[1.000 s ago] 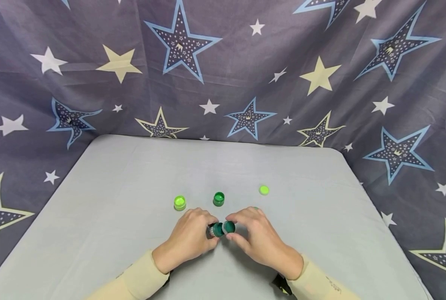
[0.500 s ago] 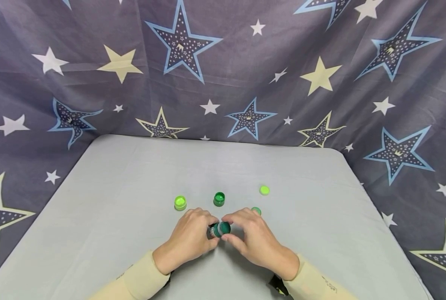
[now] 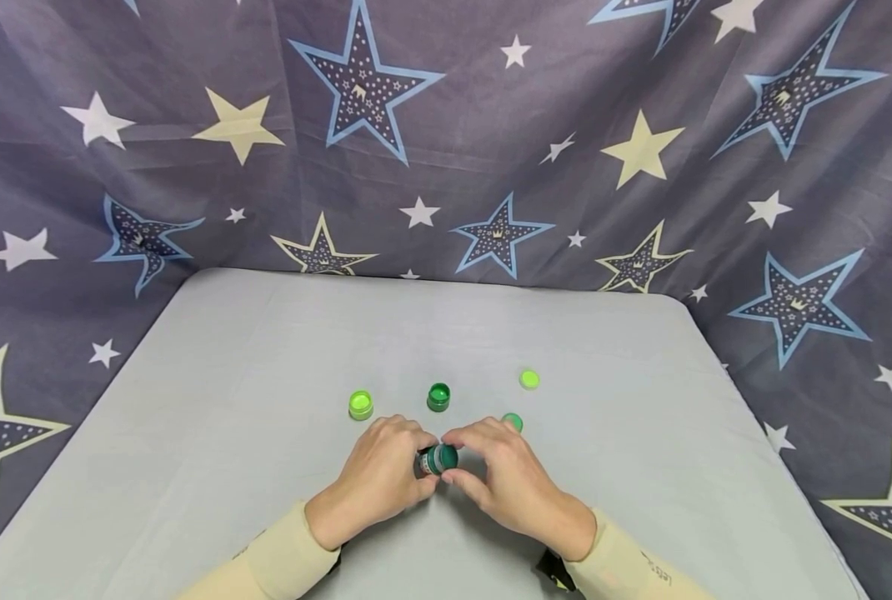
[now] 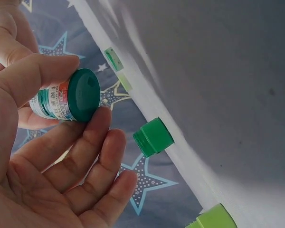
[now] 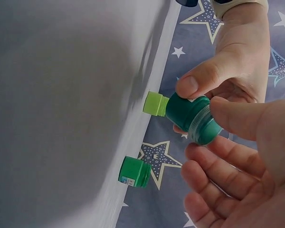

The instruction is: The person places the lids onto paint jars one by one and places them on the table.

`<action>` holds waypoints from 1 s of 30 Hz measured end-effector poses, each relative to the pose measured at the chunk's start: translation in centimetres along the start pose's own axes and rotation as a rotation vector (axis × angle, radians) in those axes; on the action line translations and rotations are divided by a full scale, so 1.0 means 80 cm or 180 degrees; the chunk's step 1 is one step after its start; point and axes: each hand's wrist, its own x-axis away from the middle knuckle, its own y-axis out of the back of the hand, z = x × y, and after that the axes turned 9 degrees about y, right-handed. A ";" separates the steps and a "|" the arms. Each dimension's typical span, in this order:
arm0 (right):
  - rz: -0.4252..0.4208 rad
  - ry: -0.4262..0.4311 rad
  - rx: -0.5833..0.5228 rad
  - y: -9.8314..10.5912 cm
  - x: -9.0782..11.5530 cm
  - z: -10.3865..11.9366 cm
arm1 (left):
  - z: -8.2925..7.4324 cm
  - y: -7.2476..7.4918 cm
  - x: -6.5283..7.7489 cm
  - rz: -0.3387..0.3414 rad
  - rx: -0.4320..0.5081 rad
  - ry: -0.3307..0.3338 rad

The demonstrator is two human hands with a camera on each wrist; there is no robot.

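My left hand (image 3: pixel 386 462) grips a small dark teal paint jar (image 3: pixel 429 461) by its body, near the table front. Its printed label (image 4: pixel 59 99) shows in the left wrist view. My right hand (image 3: pixel 517 479) pinches the jar's lid (image 3: pixel 448 457) between thumb and fingers. This lid has a clear rim (image 5: pixel 197 126) and sits over the jar's mouth. The jar lies tilted on its side between both hands. Behind the hands stand an open green paint jar (image 3: pixel 438 397) and an open lime paint jar (image 3: pixel 360 406).
A lime lid (image 3: pixel 528 380) lies on the pale tabletop (image 3: pixel 281 333) at the back right. A green lid (image 3: pixel 513 422) lies just beyond my right hand, partly hidden by it. A star-patterned cloth (image 3: pixel 446 150) hangs behind and beside the table.
My right hand has moved slightly left, bringing the lid from just beside the jar's mouth onto it. The green lid beyond that hand shows more. My left hand has stayed in place.
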 end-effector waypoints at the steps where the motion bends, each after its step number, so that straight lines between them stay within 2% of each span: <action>1: -0.0004 0.0003 -0.0004 0.000 0.000 0.000 | 0.000 0.000 0.000 -0.0001 0.0003 -0.0002; 17: -0.0038 0.0050 -0.0091 -0.004 -0.001 -0.002 | 0.000 -0.002 0.000 0.0014 0.0099 -0.0023; 30: -0.0023 -0.0027 0.0127 -0.007 0.002 -0.006 | 0.000 -0.005 0.000 0.0015 0.0114 -0.0032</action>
